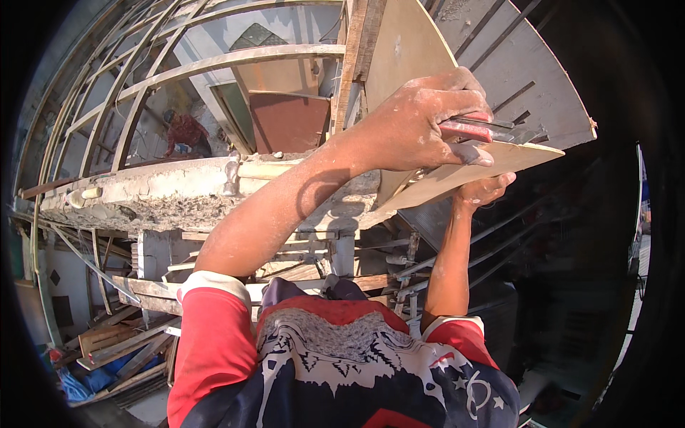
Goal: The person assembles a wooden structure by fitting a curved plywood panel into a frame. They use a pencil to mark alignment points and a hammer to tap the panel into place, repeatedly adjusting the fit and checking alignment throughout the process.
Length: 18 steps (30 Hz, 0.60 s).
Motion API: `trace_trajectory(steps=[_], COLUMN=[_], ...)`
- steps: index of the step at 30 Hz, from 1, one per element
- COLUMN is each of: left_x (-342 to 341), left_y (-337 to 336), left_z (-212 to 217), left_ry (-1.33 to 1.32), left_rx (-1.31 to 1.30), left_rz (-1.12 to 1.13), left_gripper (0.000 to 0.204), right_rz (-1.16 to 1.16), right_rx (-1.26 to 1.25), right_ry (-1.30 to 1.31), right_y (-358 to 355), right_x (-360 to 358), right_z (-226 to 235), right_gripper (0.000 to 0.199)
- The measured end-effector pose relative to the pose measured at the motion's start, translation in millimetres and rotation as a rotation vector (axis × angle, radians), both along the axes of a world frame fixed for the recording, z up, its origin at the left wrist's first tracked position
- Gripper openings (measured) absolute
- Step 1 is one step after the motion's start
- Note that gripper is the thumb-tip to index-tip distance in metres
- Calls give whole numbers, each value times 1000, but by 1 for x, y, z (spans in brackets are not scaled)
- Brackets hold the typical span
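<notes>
My left hand (446, 118) is closed around red-handled pliers (467, 130), whose metal jaws point right. Below it, a thin pale plywood board (471, 169) juts out to the right, tilted. My right hand (481, 191) is raised against the board's underside; the board hides part of its fingers, and it appears to grip there. A taller plywood panel (407, 53) rises behind my left hand. Beyond stands a grey sheet (528, 68) crossed by dark bars. On the rough concrete beam (153, 189) to the left lies a hammer (267, 170) with a wooden handle.
A timber frame (235, 58) spans the upper left. Far below it, a person in red (187, 134) crouches. Broken timber (132, 349) and blue plastic (75, 385) are piled at lower left. A wooden post (351, 68) stands beside the panel. Deep shadow fills the right side.
</notes>
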State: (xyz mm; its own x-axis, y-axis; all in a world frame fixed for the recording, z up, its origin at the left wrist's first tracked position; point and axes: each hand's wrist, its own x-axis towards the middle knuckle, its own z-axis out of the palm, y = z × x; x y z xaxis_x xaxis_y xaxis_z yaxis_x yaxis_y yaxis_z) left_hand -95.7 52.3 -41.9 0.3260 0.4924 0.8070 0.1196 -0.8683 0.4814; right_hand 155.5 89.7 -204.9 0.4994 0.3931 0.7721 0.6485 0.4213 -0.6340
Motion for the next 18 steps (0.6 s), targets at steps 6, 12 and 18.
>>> trace_trajectory(steps=[6,12,18], left_x=[1,4,-4], left_y=[13,17,15], left_z=[-13,-8,1], left_ry=[-39,-40,65], left_rx=[100,121,97], left_rz=[-74,-138,-86], left_gripper=[50,46,35], right_rz=[2,46,-23], right_rx=[-147,25,-27], right_ry=[82,91,-49], right_y=[-16,-1,1], right_x=[-39,-19,-12], right_z=[33,14,4], right_gripper=[66,82,73])
